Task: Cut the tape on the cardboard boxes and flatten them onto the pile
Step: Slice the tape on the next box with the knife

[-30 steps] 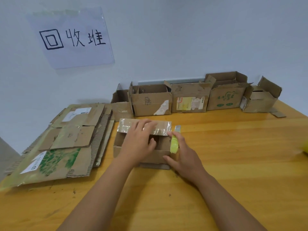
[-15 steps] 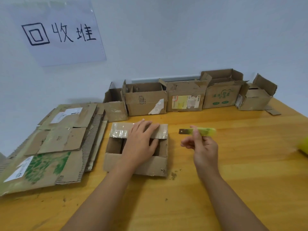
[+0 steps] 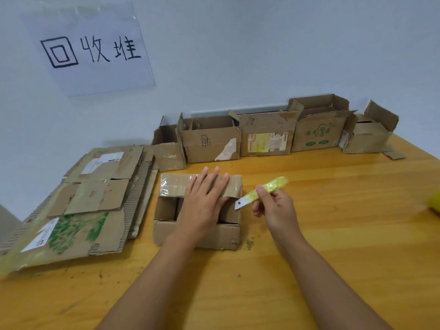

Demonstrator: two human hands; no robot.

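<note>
Furthest to the left of the hands, the pile of flattened cardboard (image 3: pixel 78 201) lies on the wooden table (image 3: pixel 333 234), its top sheets carrying white labels and a green print; a paper sign (image 3: pixel 92 48) with handwritten characters hangs on the wall above it. Just right of the pile sits the small cardboard box (image 3: pixel 197 210), its far flap covered in glossy tape (image 3: pixel 176 185). The left hand (image 3: pixel 204 203) lies flat on that box, fingers straight and spread across the taped flap, palm over the opening. Immediately right of it, the right hand (image 3: pixel 273 208) hovers beside the box's right edge, fingers curled round a yellow-green utility knife (image 3: pixel 264 190) whose bare blade points down-left, close to the box's right wall. Behind both hands a row of open boxes (image 3: pixel 269 136) stands against the wall. Well right of the knife hand, a yellow-green object (image 3: pixel 434 202) is cut off by the frame edge.
</note>
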